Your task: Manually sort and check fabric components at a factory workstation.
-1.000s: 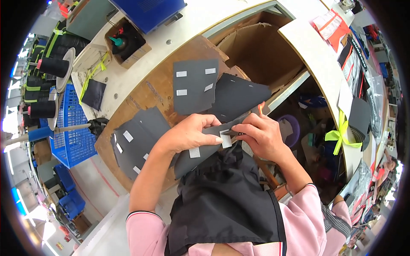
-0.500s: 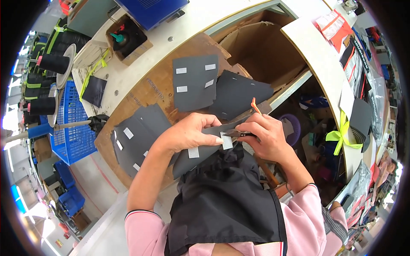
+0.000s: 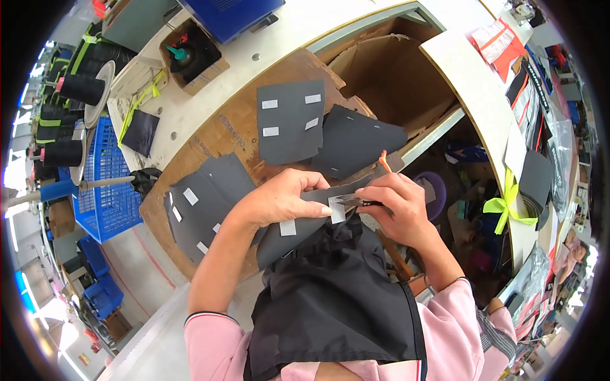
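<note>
My left hand (image 3: 283, 198) is closed on a dark grey fabric panel (image 3: 272, 249), its thumb pressed on top beside a white textured patch (image 3: 338, 212). A second white patch (image 3: 288, 228) sits on the same panel, below that hand. My right hand (image 3: 400, 206) grips small thread snips (image 3: 368, 203), their tips pointing left at the upper part of the patch by my thumb. An orange cord (image 3: 384, 161) sticks up above the right hand. Whether the blades touch a thread is too small to tell.
Stacks of dark panels with white patches lie on the brown board, at the left (image 3: 216, 190) and farther back (image 3: 289, 120). More dark panels (image 3: 359, 141) rest beside them. An open cardboard box (image 3: 381, 70) stands behind. Black thread cones (image 3: 81, 90) and a blue basket (image 3: 111, 184) are leftward.
My right hand has shifted slightly to the right with the snips, and their tips have drawn back a little across the patch. The left hand keeps its hold on the panel.
</note>
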Motion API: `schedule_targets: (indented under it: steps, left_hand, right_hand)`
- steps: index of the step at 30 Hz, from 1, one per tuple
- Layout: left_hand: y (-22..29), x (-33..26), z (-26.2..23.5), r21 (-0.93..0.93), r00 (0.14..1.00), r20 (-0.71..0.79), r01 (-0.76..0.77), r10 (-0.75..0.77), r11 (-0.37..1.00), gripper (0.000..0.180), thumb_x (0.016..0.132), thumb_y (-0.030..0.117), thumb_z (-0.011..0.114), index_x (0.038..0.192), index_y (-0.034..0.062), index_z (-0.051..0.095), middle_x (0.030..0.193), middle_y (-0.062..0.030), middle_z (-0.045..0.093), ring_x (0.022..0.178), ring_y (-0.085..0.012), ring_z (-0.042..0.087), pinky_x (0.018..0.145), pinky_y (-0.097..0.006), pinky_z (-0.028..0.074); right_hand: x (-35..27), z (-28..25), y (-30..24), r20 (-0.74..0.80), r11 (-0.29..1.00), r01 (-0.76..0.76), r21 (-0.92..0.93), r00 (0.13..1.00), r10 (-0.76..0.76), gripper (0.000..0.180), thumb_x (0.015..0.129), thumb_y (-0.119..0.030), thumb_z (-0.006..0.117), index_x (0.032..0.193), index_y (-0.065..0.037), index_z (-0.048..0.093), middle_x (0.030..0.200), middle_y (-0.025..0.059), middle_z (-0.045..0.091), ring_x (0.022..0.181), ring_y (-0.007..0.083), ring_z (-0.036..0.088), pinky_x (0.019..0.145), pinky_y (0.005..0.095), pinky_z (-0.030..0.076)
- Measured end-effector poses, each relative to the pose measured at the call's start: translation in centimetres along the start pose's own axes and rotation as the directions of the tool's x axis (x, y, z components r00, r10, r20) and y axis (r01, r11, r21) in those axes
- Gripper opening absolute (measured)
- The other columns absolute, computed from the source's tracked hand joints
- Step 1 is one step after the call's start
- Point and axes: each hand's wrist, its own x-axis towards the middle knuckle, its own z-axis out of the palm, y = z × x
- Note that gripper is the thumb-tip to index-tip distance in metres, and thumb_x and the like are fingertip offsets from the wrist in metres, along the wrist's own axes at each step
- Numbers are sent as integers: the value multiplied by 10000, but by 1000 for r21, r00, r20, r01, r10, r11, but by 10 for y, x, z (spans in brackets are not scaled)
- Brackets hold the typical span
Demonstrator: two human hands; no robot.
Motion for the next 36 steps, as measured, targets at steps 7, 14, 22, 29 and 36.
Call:
schedule_targets:
  steps: [7,14,22,29,36]
  left_hand:
    - [-5,-2,-1,37,999,-14,-48,49,998,256,746,146,690,931,-4,599,800,1,591,752,-75,513,684,-238,420]
    - [-14,-23,-9,153,996,-79,-21,34,988,336,681,184,767,916,14,597,803,23,575,769,-59,507,705,-211,413]
    - [-19,-33,-4,-88,981,-192,-28,11,996,370,686,170,761,946,15,548,832,-16,572,804,-98,512,749,-248,414]
    - [-17,-31,1,-41,981,-184,-66,58,997,322,689,114,749,912,17,538,823,-20,579,788,-98,515,730,-252,417]
    - [-18,-32,5,77,975,-215,-44,60,996,320,692,139,724,905,3,528,806,-61,586,772,-121,526,713,-265,423]
  right_hand:
    - [18,2,-16,133,910,-345,231,937,322,302,618,-33,744,889,-29,612,728,72,497,637,213,525,561,303,417]
    - [8,4,15,393,678,-596,430,800,454,175,661,-22,682,736,8,527,706,28,408,656,126,411,567,275,312]
    - [10,22,-26,19,918,-347,191,937,350,300,670,-44,731,930,-44,581,828,104,551,685,258,581,580,324,461]
    - [17,28,-25,120,996,-76,56,990,69,338,607,-78,739,920,-85,612,781,35,544,612,212,554,541,307,445]
    - [16,25,-22,134,999,47,4,990,-47,322,595,-81,743,895,-91,625,740,29,533,582,194,540,518,301,433]
